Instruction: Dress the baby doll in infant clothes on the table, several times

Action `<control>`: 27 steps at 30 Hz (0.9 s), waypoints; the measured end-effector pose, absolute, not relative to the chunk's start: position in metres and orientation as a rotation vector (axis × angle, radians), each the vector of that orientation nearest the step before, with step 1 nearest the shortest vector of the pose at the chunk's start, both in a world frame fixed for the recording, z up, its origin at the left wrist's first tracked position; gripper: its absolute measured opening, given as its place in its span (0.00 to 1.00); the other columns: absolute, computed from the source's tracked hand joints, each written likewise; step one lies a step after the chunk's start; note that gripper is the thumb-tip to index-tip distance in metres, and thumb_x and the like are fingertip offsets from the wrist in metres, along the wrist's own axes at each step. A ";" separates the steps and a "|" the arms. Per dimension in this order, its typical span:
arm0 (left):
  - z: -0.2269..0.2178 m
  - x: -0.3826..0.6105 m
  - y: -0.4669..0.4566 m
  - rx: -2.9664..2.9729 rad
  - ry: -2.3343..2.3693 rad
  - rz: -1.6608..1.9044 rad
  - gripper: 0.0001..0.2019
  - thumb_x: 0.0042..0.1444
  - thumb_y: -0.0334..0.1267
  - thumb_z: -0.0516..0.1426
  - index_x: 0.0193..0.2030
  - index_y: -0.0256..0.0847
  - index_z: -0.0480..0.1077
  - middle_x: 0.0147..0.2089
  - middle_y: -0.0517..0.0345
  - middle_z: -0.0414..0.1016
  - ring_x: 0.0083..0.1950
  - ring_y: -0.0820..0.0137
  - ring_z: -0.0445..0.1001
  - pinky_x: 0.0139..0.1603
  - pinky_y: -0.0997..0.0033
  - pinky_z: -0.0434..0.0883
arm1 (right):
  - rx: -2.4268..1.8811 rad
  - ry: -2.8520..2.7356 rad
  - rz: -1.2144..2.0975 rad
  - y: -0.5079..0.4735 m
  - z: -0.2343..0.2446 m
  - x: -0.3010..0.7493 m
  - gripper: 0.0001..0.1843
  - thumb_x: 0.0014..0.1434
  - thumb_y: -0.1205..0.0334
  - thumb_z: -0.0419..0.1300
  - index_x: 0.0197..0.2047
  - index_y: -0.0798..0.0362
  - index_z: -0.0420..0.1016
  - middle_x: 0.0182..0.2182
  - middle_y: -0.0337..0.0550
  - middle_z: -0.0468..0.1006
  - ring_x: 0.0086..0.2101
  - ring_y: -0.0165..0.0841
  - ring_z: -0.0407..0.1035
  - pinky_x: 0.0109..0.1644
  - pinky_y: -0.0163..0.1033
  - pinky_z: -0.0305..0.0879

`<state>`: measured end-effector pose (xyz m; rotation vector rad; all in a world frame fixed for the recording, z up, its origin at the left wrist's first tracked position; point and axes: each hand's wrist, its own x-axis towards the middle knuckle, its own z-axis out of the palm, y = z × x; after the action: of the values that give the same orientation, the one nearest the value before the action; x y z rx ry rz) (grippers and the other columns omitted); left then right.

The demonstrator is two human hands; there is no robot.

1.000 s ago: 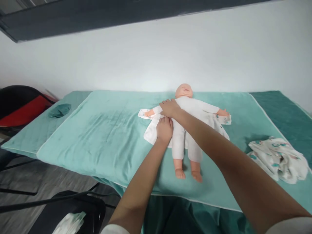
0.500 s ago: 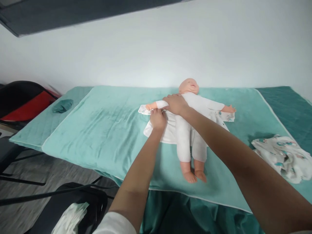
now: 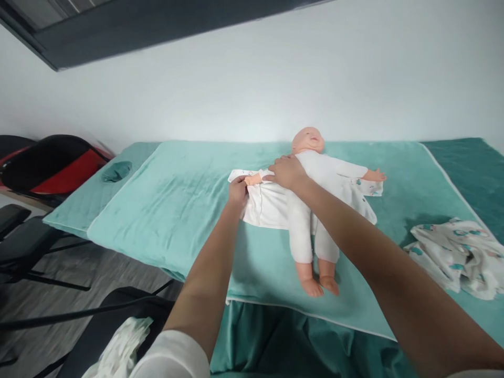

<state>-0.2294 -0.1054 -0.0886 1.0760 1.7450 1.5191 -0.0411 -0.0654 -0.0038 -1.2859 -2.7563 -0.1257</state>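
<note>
A baby doll [image 3: 313,252] in a white bodysuit lies on its back on the bed, its arms spread out. Beneath it is an opened white baby shirt [image 3: 268,207] with a printed outer side. My left hand [image 3: 238,190] is closed at the doll's hand [image 3: 253,180] on the left side, fingertips touching it over the shirt's sleeve [image 3: 238,173]. Fingers bent, my right hand [image 3: 289,170] wraps the same arm near the shoulder and hides much of it. The doll's other arm [image 3: 350,168] rests over the shirt's other sleeve [image 3: 370,187].
A crumpled printed cloth [image 3: 459,257] lies on the right of the green bed cover [image 3: 177,199]. Black chairs [image 3: 27,236] and a black-and-red chair [image 3: 59,168] stand at the left. A white bundle [image 3: 122,346] sits on a nearer chair. A dark cabinet [image 3: 157,31] hangs above.
My left hand has moved left, from beside the doll's forearm to its hand. The doll's forearm now lies lower over the shirt sleeve. My right hand stays near the shoulder.
</note>
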 end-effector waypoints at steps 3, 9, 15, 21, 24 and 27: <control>-0.092 -0.226 -0.108 1.086 1.869 1.614 0.03 0.50 0.32 0.55 0.32 0.40 0.70 0.33 0.58 0.75 0.37 0.68 0.73 0.44 0.68 0.70 | -1.292 -2.750 -0.160 -0.068 -0.005 -0.042 0.34 0.71 0.38 0.44 0.49 0.53 0.83 0.48 0.58 0.81 0.52 0.50 0.69 0.56 0.53 0.56; -0.091 -0.221 -0.115 1.148 1.980 1.684 0.05 0.59 0.36 0.56 0.32 0.42 0.67 0.33 0.58 0.72 0.38 0.68 0.69 0.46 0.69 0.67 | -1.313 -2.772 -0.190 -0.070 -0.005 -0.042 0.30 0.70 0.41 0.49 0.47 0.54 0.84 0.48 0.58 0.81 0.52 0.50 0.69 0.56 0.53 0.56; -0.091 -0.217 -0.121 1.458 1.982 1.608 0.05 0.64 0.37 0.54 0.36 0.43 0.67 0.37 0.56 0.72 0.41 0.67 0.71 0.47 0.68 0.67 | -1.359 -2.745 -0.223 -0.074 -0.004 -0.046 0.28 0.70 0.42 0.50 0.47 0.54 0.84 0.49 0.59 0.81 0.52 0.51 0.69 0.57 0.53 0.57; -0.088 -0.206 -0.129 1.871 1.955 1.388 0.07 0.68 0.34 0.50 0.38 0.44 0.66 0.44 0.50 0.72 0.51 0.63 0.72 0.53 0.64 0.68 | -1.367 -2.723 -0.201 -0.076 -0.004 -0.046 0.27 0.71 0.44 0.50 0.47 0.56 0.84 0.48 0.60 0.81 0.52 0.51 0.69 0.59 0.54 0.55; -0.087 -0.199 -0.130 2.059 1.899 1.187 0.08 0.70 0.36 0.49 0.41 0.43 0.69 0.47 0.47 0.73 0.51 0.61 0.73 0.51 0.64 0.68 | -1.365 -2.707 -0.194 -0.076 -0.007 -0.049 0.24 0.70 0.51 0.50 0.46 0.56 0.84 0.48 0.61 0.81 0.52 0.52 0.69 0.58 0.55 0.56; -0.086 -0.195 -0.131 2.211 1.918 0.980 0.13 0.71 0.40 0.47 0.46 0.42 0.71 0.49 0.45 0.74 0.47 0.61 0.74 0.48 0.64 0.68 | -1.378 -2.674 -0.201 -0.076 -0.010 -0.054 0.19 0.68 0.60 0.50 0.46 0.54 0.84 0.48 0.60 0.81 0.51 0.52 0.69 0.57 0.54 0.56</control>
<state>-0.1950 -0.1313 -0.0859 2.2106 1.9184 0.9804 -0.0538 -0.0764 -0.0104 -1.3782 -2.6744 -0.2011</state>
